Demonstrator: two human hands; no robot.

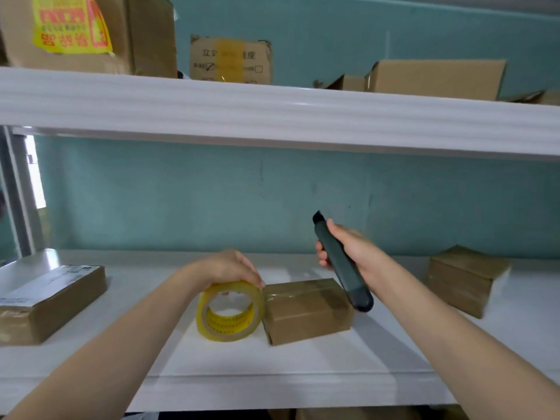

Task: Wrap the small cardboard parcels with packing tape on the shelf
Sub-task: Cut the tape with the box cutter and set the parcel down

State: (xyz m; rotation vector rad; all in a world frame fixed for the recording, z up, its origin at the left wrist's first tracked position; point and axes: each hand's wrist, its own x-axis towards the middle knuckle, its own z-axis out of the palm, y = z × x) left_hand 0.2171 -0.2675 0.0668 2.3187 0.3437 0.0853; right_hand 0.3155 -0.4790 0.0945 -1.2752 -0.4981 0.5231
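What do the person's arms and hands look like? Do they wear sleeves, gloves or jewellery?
The left forearm and the right forearm are bare as far as the picture shows; no sleeve is in view. The left hand and the right hand wear no gloves. No watch, bracelet or ring is visible.

A large carton (142, 34) with a yellow label (69, 25) stands on the upper shelf (272, 116), teal wall (333, 189) behind.
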